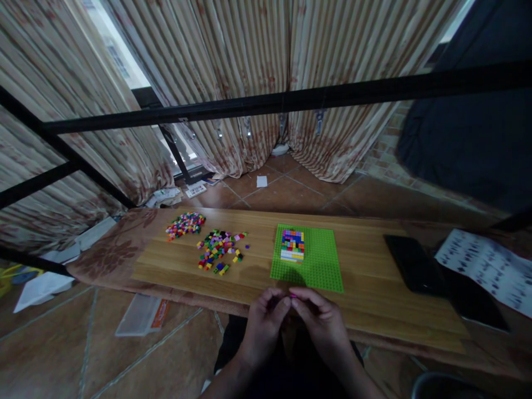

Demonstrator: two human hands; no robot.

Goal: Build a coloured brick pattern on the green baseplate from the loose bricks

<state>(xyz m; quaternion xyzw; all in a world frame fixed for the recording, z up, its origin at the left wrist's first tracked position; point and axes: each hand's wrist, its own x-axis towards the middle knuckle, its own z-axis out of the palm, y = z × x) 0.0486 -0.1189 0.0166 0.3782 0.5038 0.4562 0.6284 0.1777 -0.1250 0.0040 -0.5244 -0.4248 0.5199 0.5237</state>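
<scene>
My left hand (270, 311) and my right hand (315, 311) meet at the table's near edge, fingertips pinched around a small pink toy brick (293, 296). Most of that brick is hidden by the fingers. Just beyond them lies a green studded baseplate (322, 260). On its left part stands a block of multicoloured bricks (293, 244), with white and yellow ones along its near side. To the left, a loose pile of mixed bricks (218, 246) is spread on the wood, and a second, denser pile of smaller pieces (185, 224) lies farther back.
The wooden board (366, 299) rests on a brown cloth-covered surface (103, 260). At right lie a black tablet-like object (413, 263) and a printed sheet (486, 266). A black metal rail (266, 104) crosses ahead of curtains. On the floor at left lies a clear plastic lid or box (138, 316).
</scene>
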